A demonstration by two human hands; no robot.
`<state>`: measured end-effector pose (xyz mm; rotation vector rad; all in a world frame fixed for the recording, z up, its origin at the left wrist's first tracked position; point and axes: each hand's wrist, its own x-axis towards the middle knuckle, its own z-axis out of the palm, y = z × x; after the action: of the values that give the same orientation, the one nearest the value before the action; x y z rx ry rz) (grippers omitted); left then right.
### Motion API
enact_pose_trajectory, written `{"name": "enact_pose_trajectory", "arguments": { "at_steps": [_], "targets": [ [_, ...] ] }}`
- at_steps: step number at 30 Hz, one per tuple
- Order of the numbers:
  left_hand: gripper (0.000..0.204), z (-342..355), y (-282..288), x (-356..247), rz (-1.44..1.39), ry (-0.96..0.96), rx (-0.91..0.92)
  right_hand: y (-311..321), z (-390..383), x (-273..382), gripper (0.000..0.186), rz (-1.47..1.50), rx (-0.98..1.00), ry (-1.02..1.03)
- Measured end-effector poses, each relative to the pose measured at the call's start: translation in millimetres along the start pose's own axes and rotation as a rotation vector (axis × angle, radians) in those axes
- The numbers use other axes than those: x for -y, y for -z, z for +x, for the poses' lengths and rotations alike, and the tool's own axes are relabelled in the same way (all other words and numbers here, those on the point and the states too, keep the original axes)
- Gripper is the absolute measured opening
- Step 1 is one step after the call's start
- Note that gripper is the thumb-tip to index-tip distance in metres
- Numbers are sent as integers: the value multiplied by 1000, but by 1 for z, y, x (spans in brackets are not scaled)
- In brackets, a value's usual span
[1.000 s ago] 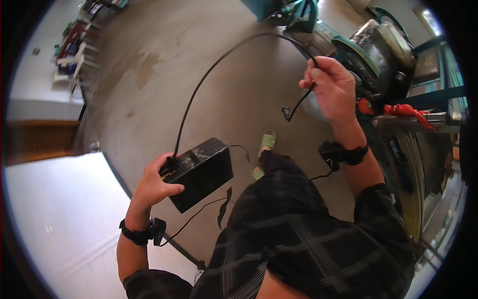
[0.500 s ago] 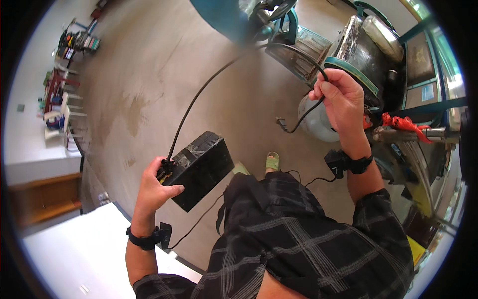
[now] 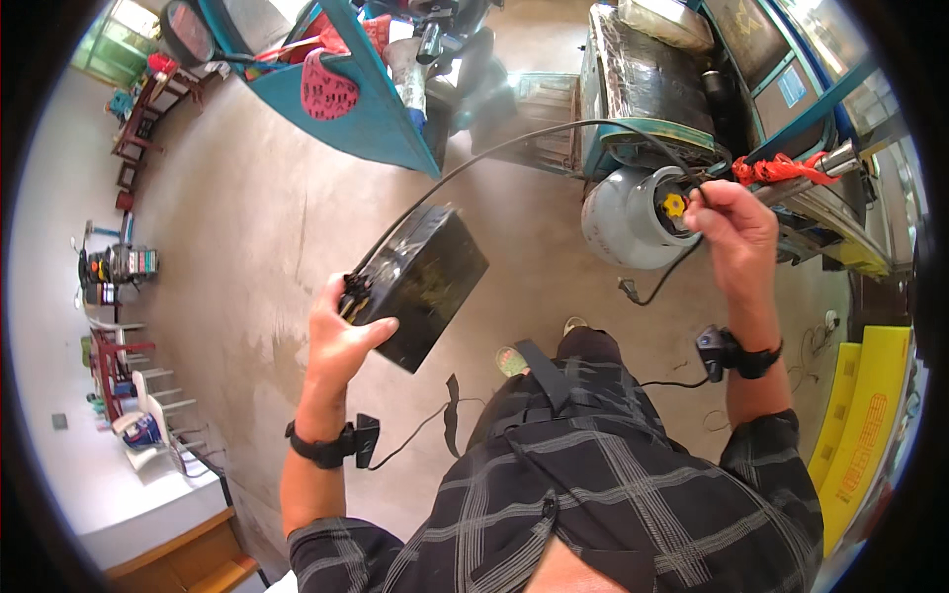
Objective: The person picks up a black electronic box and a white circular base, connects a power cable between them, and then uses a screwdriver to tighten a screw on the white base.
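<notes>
Right fingers (image 3: 733,196) pinch the cord (image 3: 598,122); a yellow knob (image 3: 674,206) now shows.

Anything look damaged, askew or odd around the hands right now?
The black box in the left hand looks worn: its broad side appears smudged or scuffed, and shiny crinkled film, perhaps tape, shows on its upper face. It is also tilted. The plug dangles free below the right hand. I see no spill.

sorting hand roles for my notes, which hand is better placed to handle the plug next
Probably the right hand: it pinches the cord not far from the dangling plug, while the left hand is occupied gripping the box.
</notes>
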<state>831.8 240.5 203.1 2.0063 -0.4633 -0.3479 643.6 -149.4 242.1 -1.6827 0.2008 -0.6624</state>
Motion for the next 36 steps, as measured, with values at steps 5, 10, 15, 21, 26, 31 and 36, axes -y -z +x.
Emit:
{"name": "enact_pose_trajectory", "arguments": {
  "at_steps": [5, 10, 15, 21, 26, 31, 36],
  "targets": [
    [48, 61, -34, -24, -90, -23, 87, 22, 24, 36, 16, -219, -128, 48],
    [40, 125, -79, -48, -160, -154, 92, 51, 66, 61, 16, -375, -246, 204],
    [39, 188, -125, -73, -178, -196, 52, 85, 108, 67, 14, -464, -305, 199],
    [38, 260, -196, -121, -416, -263, 22, 129, 155, 56, 14, -498, -306, 191],
    [51, 329, -259, -107, -119, -452, -102, 154, 184, 45, 13, -589, -442, 4],
    [59, 378, -326, -108, 14, -493, -66, 175, 208, 28, 13, -628, -557, -32],
    [57, 419, -389, -113, 65, -485, 2, 192, 235, 1, 12, -678, -617, -114]
  ]
}}
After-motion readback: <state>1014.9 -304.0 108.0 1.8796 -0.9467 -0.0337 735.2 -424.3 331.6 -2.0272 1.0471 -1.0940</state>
